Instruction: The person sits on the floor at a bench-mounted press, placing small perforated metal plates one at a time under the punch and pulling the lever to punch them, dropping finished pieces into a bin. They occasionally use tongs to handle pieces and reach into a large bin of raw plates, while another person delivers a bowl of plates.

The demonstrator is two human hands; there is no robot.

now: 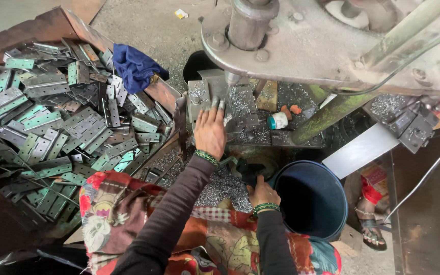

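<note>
Hundreds of hinges (52, 127) lie heaped in the rusty tray (42, 28) on your left, and that heap looks barely dented, so by my reading most of the work is left. Your left hand (210, 130) reaches forward onto the press bed (245, 109), palm down, fingers stretched flat and close together with the tips right under the ram (248, 23); it seems to press a flat piece there, but the hand hides what lies beneath, so you cannot tell from this view whether anything is pinched. Your right hand (262, 193) sits low, near your lap, curled around something dark just beside the blue bucket (309, 201); what it clasps is not clear. Metal chips (220, 186) cover the bed and spill down between your hands, which suggests many pieces are already punched. No finished pieces show in the bucket's dark inside, so the count done cannot be read. A blue rag (136, 66) lies on the tray's edge, and a small white-and-teal pot (277, 120) stands on the bed to the right of your fingers. Someone's sandalled foot (370, 226) rests beyond the bucket.
</note>
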